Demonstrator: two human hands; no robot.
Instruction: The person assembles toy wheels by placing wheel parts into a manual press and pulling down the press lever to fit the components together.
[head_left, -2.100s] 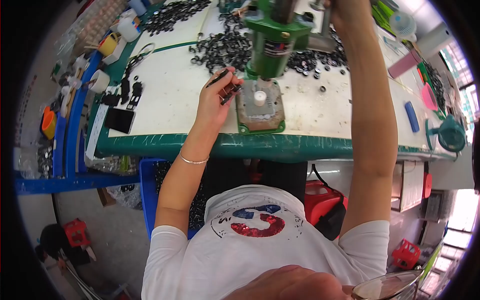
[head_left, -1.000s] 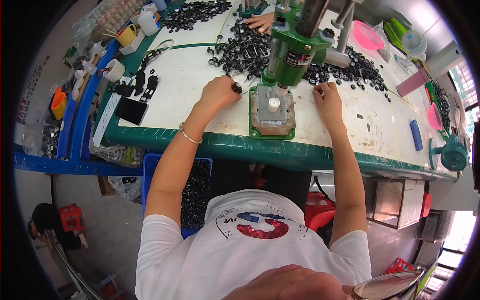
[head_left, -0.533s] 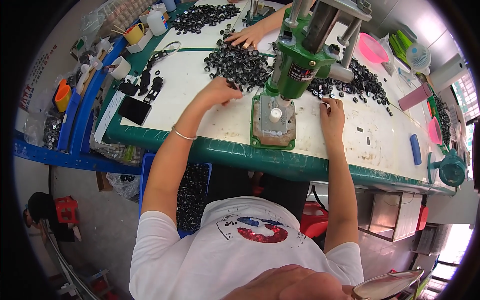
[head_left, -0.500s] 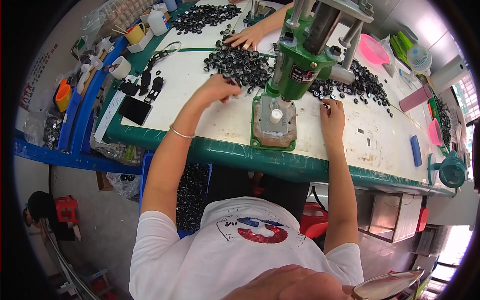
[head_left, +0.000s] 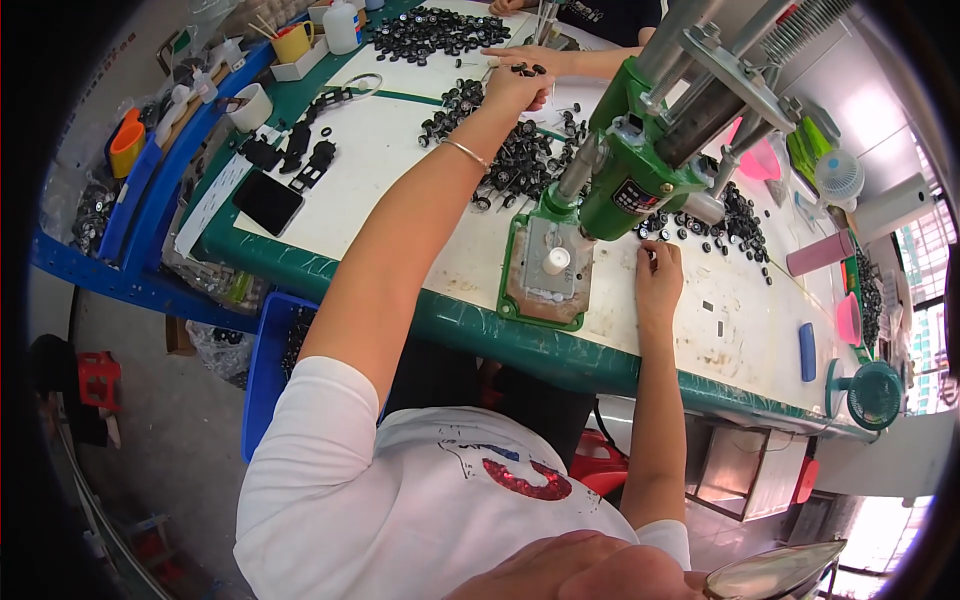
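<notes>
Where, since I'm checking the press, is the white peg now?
In the head view, just right of centre, the white peg stands on the grey plate of the green press, left of the right hand.

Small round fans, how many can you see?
2: a pale round fan at the upper right and a teal round fan below it. More could be hidden.

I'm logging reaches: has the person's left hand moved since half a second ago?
Yes. Judged against the green press, the left hand has moved farther out, toward the far side of the table.
</notes>
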